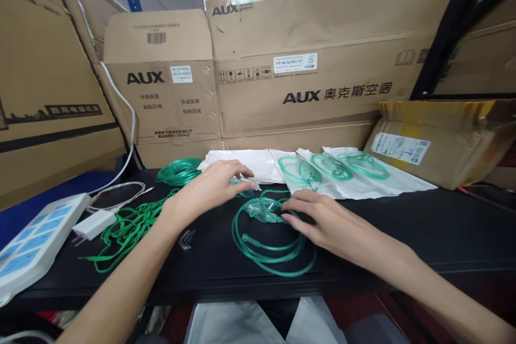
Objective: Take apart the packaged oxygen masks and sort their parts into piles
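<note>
A clear green oxygen mask (pixel 262 209) lies on the black tabletop with a thin green strap across it and its coiled green tube (pixel 274 269) in front. My right hand (pixel 318 215) is at the mask's right edge, thumb and fingers slightly apart; whether they touch the strap is unclear. Over another clear plastic piece (pixel 244 189) behind the mask is my left hand (pixel 217 185), its thumb and fingertips parted. That piece is partly hidden by the hand. Several small bent metal strips (pixel 186 239) lie near my left forearm.
Green elastic cords (pixel 129 228), a coil of green tubing (pixel 178 171), a white charger (pixel 94 224) and a power strip (pixel 40 239) are at left. White pouches with tubing (pixel 363 165) lie behind. Cardboard boxes (pixel 250 113) wall the back; a taped carton (pixel 451 145) stands right.
</note>
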Demonstrator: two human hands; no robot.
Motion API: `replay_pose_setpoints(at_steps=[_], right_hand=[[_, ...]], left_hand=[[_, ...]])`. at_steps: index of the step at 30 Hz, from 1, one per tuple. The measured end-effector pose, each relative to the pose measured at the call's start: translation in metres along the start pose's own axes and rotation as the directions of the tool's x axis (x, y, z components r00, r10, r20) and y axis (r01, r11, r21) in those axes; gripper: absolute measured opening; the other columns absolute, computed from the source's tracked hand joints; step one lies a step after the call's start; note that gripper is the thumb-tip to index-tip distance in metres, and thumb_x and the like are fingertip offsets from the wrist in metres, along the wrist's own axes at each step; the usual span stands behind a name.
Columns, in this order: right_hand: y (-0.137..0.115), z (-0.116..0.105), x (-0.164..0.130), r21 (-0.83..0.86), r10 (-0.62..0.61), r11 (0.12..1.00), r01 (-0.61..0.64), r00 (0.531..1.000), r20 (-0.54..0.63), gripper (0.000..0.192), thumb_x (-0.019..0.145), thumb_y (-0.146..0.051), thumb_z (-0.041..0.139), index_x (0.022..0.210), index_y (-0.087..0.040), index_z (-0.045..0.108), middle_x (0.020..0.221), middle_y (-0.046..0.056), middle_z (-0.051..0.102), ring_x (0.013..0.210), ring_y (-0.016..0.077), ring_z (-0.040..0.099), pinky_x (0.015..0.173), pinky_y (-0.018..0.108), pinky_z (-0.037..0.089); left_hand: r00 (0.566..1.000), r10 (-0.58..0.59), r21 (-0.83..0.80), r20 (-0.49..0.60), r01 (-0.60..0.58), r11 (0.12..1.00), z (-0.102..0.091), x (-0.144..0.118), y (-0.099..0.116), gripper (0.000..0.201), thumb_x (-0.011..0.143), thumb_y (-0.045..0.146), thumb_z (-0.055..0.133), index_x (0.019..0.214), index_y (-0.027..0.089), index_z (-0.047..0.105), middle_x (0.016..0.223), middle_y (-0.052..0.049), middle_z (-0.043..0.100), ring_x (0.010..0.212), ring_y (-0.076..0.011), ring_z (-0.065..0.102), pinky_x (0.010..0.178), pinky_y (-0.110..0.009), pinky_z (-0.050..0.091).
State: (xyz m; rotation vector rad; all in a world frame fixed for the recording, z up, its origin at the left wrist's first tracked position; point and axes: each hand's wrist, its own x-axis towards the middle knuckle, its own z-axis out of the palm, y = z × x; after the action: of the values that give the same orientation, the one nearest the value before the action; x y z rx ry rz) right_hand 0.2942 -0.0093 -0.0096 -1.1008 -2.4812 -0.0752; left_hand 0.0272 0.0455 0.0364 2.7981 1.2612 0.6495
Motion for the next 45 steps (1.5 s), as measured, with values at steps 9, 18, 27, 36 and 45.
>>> replay_pose_setpoints(at_steps=[9,18,27,36,45], right_hand=[[-0.011,0.033,-0.002,0.144,0.151,0.979,-0.148,0.988,-0.015,0.017,0.103,-0.029,0.054,0.113,-0.023,0.065,0.12,0.01,0.067,0.115,0.0262,0.064,0.097,0.037,0.051],[-0.001,0.034,0.017,0.445,0.374,0.833,-0.328,0.927,-0.016,0.02,0.096,-0.038,0.055,0.086,-0.022,0.06,0.076,0.002,0.067,0.074,0.0204,0.064,0.074,0.034,0.046],[-0.035,0.043,0.013,0.903,0.501,0.361,-0.235,0.865,0.024,0.039,0.091,-0.059,0.063,0.09,-0.023,0.048,0.065,-0.01,0.038,0.051,0.0078,0.038,0.049,0.021,0.032],[-0.053,0.042,0.02,0.942,0.573,0.195,-0.274,0.811,0.117,0.047,0.087,-0.066,0.063,0.092,-0.019,0.058,0.051,-0.013,0.028,0.043,0.0062,0.021,0.037,0.018,0.021],[-0.052,0.053,0.012,0.902,0.472,0.288,-0.322,0.867,0.159,0.039,0.093,-0.057,0.058,0.081,-0.02,0.054,0.058,-0.01,0.034,0.042,0.005,0.022,0.038,0.02,0.018]], left_hand=[[0.965,-0.182,-0.243,0.188,0.226,0.943,-0.001,-0.063,0.029,0.033,0.092,0.058,0.066,0.108,0.032,0.077,0.104,0.001,0.074,0.1,-0.0213,0.067,0.085,-0.027,0.047],[0.942,-0.035,-0.303,0.333,0.142,0.942,0.028,-0.062,0.052,0.043,0.081,0.048,0.084,0.119,0.036,0.07,0.12,0.005,0.066,0.109,-0.0218,0.063,0.084,-0.026,0.043],[0.924,0.083,-0.347,0.372,0.056,0.936,0.032,-0.056,0.056,0.017,0.085,0.036,0.083,0.096,0.028,0.073,0.096,0.006,0.068,0.09,-0.0152,0.059,0.072,-0.022,0.038],[0.916,0.119,-0.367,0.382,0.032,0.93,0.03,-0.055,0.055,0.018,0.082,0.035,0.086,0.093,0.028,0.075,0.09,0.008,0.064,0.077,-0.0104,0.055,0.073,-0.021,0.037],[0.961,-0.193,-0.431,0.198,0.262,0.863,0.012,-0.057,0.03,0.042,0.095,0.061,0.059,0.086,0.022,0.07,0.073,0.003,0.066,0.07,-0.0159,0.06,0.065,-0.025,0.043]])
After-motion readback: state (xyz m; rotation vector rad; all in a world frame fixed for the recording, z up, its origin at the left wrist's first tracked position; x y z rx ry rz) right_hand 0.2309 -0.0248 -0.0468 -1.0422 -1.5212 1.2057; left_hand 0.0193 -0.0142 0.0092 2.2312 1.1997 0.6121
